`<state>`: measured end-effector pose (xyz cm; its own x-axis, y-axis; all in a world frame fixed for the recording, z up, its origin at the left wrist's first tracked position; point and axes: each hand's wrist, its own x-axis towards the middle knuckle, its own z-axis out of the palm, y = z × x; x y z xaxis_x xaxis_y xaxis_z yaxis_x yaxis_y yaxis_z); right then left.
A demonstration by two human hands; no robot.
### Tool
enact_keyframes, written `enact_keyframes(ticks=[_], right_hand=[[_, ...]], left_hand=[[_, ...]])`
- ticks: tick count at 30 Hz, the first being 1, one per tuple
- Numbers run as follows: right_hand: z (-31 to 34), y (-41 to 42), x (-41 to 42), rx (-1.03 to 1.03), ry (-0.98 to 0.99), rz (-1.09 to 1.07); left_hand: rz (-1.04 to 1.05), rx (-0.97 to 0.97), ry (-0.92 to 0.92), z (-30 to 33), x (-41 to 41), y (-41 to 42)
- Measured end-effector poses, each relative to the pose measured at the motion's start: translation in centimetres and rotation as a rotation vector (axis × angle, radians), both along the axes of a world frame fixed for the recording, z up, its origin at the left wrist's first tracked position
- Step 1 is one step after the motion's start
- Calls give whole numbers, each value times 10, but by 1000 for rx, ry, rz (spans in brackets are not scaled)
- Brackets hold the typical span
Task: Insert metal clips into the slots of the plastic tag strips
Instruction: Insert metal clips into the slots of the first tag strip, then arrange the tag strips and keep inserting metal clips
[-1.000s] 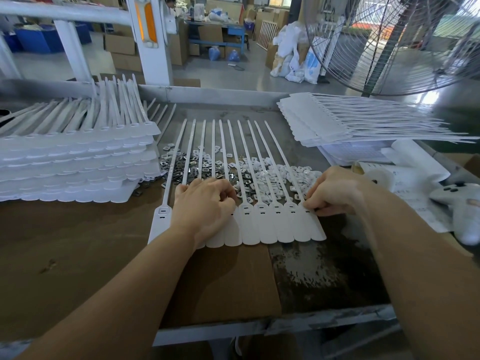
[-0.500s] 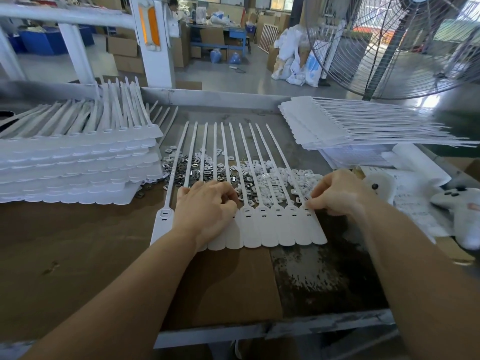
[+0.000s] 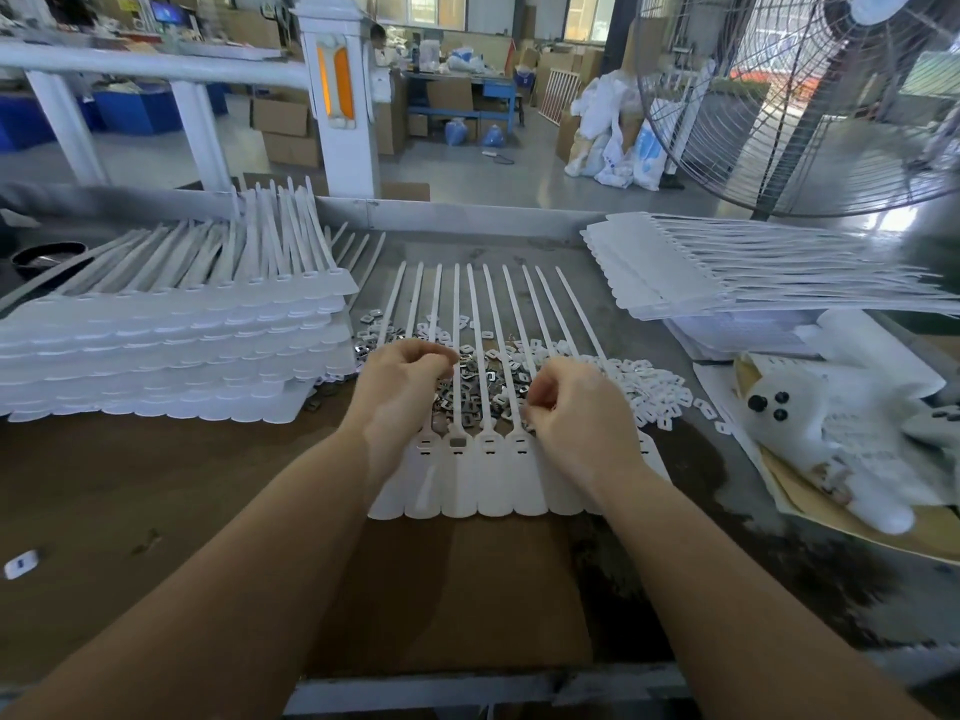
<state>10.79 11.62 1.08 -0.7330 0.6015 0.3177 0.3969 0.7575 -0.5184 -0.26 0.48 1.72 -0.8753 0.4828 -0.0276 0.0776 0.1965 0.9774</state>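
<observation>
A joined strip of white plastic tags lies flat in the middle of the bench, heads towards me and thin tails pointing away. One head slot holds a metal clip; the slots beside it show as dark slits. Loose metal clips are heaped under the tails. My left hand hovers over the heap's left side, its fingertips pinched together on a clip. My right hand is over the strip's right half, fingers curled and pinching a small clip near the tag heads. The right-hand tags are hidden under it.
A tall stack of tag strips fills the left side. Another stack lies at the back right. Small white plastic pieces spread right of the clips. Papers and white gloves sit at the right, with a large fan behind.
Both hands have lifted off the tag heads. The left moved back over the clip heap; the right moved left towards the strip's middle. Several tag heads are now uncovered.
</observation>
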Motion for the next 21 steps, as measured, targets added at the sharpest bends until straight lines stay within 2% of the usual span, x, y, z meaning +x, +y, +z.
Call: enact_keyframes(ticks=[3, 8, 11, 14, 17, 21], right_hand=[[-2, -9, -10, 25, 5, 61], [-11, -13, -19, 23, 4, 102], [-16, -12, -19, 20, 35, 92], [-19, -12, -19, 24, 60, 93], [-20, -12, -20, 27, 65, 88], [-21, -12, -18, 27, 76, 79]], left_hand=[[88, -41, 133, 4, -14, -5], [265, -308, 557, 20, -42, -24], [306, -424, 728, 23, -62, -33], [287, -592, 786, 21, -79, -41], [245, -801, 768, 18, -92, -46], [241, -819, 671, 24, -99, -48]])
